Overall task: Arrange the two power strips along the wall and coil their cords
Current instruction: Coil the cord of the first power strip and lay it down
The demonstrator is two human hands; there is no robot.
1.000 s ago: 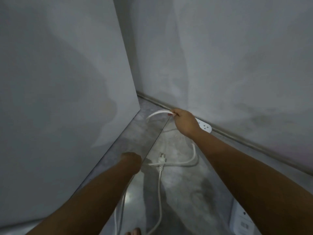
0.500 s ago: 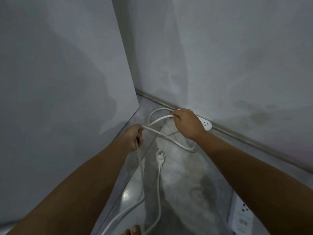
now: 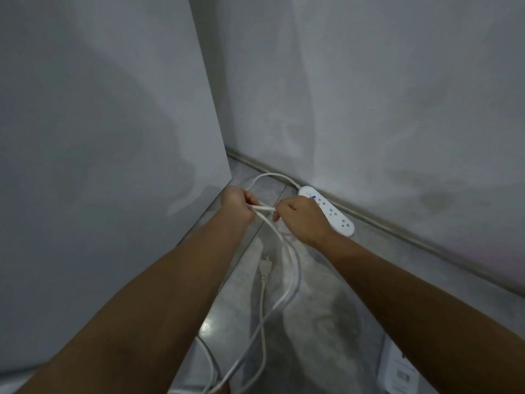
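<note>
A white power strip (image 3: 335,214) lies on the floor against the right wall's baseboard. Its white cord (image 3: 287,251) loops out from the strip's far end, passes through both hands and hangs down in loops toward me. My left hand (image 3: 236,201) and my right hand (image 3: 298,216) are close together just in front of the strip, both gripping the cord. A white plug (image 3: 266,268) lies on the floor below the hands, and its own cord runs toward the bottom edge. A second white power strip (image 3: 399,371) shows at the bottom right, partly behind my right forearm.
A tall grey panel (image 3: 113,166) stands at the left and meets the grey wall (image 3: 369,95) in a narrow corner. The floor (image 3: 326,322) is grey polished concrete. A toe (image 3: 224,389) shows at the bottom edge.
My left hand rose from low over the floor, took hold of the cord and came up beside my right hand. The cord now hangs in a loop from both hands.
</note>
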